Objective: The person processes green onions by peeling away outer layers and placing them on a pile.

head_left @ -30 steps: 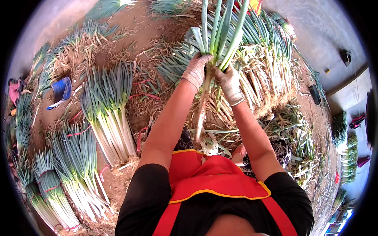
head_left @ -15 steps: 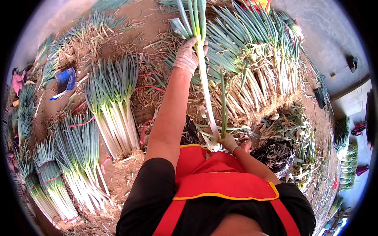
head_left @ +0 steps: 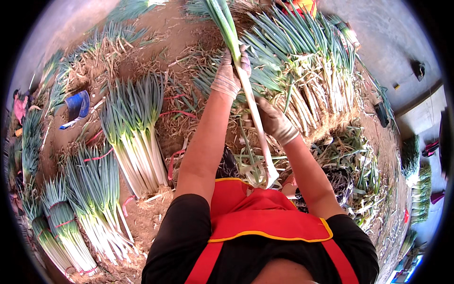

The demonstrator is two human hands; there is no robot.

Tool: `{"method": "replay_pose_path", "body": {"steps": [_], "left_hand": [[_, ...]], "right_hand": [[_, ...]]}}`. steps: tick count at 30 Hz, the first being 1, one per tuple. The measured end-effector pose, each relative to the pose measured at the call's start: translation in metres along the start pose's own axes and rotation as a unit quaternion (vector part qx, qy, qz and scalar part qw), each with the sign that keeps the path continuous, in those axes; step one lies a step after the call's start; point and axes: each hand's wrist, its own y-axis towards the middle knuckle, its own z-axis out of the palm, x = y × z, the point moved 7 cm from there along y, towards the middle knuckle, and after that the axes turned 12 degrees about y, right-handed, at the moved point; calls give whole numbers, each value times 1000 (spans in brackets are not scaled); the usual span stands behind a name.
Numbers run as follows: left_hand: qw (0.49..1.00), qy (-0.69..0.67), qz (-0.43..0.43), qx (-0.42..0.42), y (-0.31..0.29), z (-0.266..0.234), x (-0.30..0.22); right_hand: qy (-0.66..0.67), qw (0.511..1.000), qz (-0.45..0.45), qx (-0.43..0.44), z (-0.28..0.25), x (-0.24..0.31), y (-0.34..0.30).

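A long green onion (head_left: 262, 142) with a thick white shank slants up in front of me, its white root end just above my red apron. My left hand (head_left: 231, 73), in a dusty glove, is closed around it where white turns to green. My right hand (head_left: 276, 122), also gloved, is at the middle of the shank; its fingertips show on the far side of the stalk, so it appears wrapped around it. Peeled leaves and husks (head_left: 250, 163) lie below the stalk. To the right is a large heap of untrimmed green onions (head_left: 317, 90) with dirty roots.
Cleaned green onions stand in a bundle (head_left: 137, 137) at the left, with another bundle (head_left: 97, 199) nearer. Tied bundles (head_left: 64, 220) lie at the far left. Red ties (head_left: 177, 114) and a blue curved piece (head_left: 78, 105) are on the soil. Leaf waste (head_left: 364, 165) piles at the right.
My right hand has moved up from the root end to the middle of the shank. The green strip it held low beside the stalk is no longer in it. My left hand still holds the onion.
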Motion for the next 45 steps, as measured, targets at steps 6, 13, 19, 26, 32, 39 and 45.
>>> {"method": "replay_pose_path", "body": {"steps": [6, 13, 19, 26, 32, 39, 45], "left_hand": [[936, 267, 78, -214, -6, -17, -10], [945, 261, 63, -186, -2, -18, -4], [966, 222, 65, -115, -5, -2, -1], [979, 172, 53, -95, -16, -31, -28], [928, 241, 103, -265, -17, -45, -35], [903, 280, 112, -306, -17, -56, -26], [903, 258, 163, -302, -22, -47, -61]], "right_hand": [[-538, 774, -255, -218, -19, 29, 17], [-337, 873, -262, -235, -56, 35, 18], [-177, 968, 26, -179, -67, 5, 14], [-76, 936, 289, -186, -146, -117, -52], [-781, 541, 312, 0, -264, -192, -169], [-457, 857, 114, -207, -230, -80, -113], [-258, 946, 170, -95, -112, -74, -109]]}}
